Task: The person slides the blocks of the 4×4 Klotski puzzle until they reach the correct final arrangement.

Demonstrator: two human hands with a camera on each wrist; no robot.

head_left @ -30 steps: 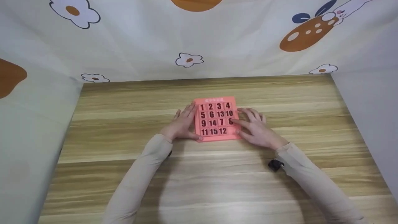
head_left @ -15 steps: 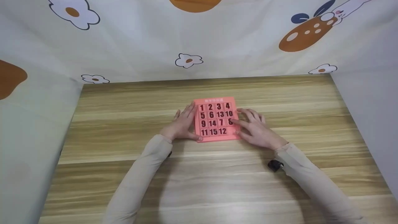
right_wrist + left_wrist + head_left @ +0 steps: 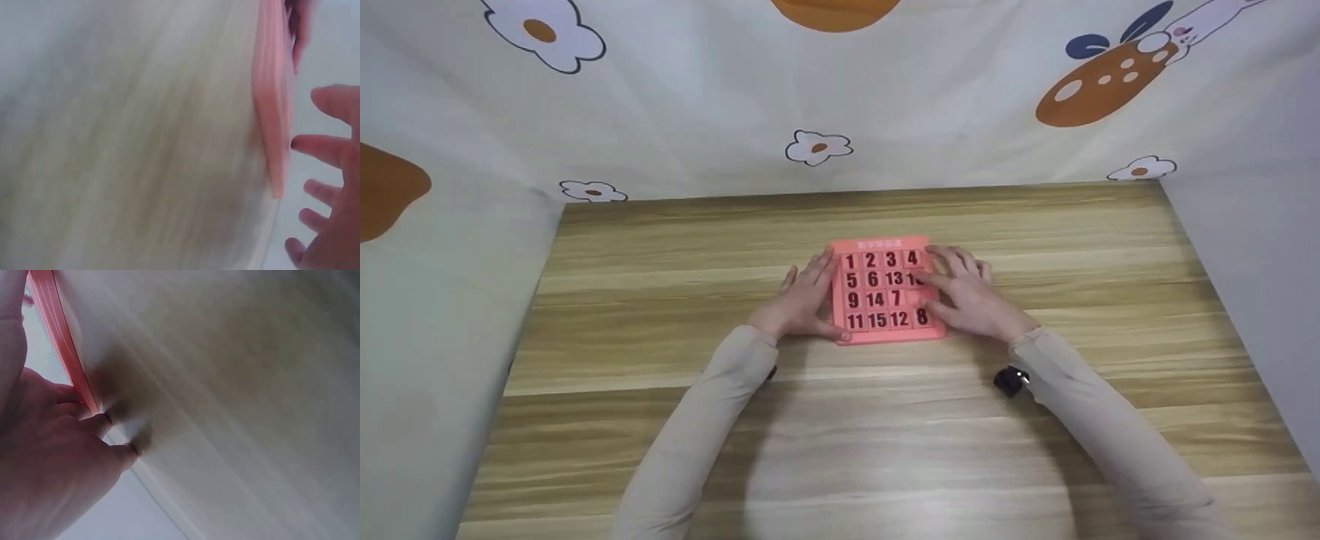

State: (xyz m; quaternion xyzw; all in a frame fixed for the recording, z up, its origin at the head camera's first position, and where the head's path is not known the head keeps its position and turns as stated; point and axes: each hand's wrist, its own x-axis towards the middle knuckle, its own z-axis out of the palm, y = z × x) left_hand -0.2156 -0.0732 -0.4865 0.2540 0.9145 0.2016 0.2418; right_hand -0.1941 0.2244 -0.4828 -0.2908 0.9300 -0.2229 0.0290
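A pink number slide puzzle [image 3: 892,337] lies flat on the table, its tiles facing up. My left hand [image 3: 795,304] rests along its left side, with fingers fairly straight and the thumb on the lower left corner. In the left wrist view, those fingers meet the puzzle's edge [image 3: 64,354] and the table. At the right side, my right hand [image 3: 971,300] has its index finger over the 10 tile [image 3: 913,278], partly covering it. The right thumb is by the gap above the 8 tile [image 3: 922,317]. In the right wrist view, the right fingers are spread beside the puzzle's edge [image 3: 270,95].
The wood-grain table [image 3: 660,262] extends around the puzzle. A pale printed curtain [image 3: 697,97] hangs behind its far edge, with plain pale walls at the left and right [image 3: 1252,247]. A small black device [image 3: 1011,381] is on the right wrist.
The 8 tile has moved down one place into the bottom right corner, leaving the gap above it. My right hand has shifted slightly up and left, its index finger now at the 10.
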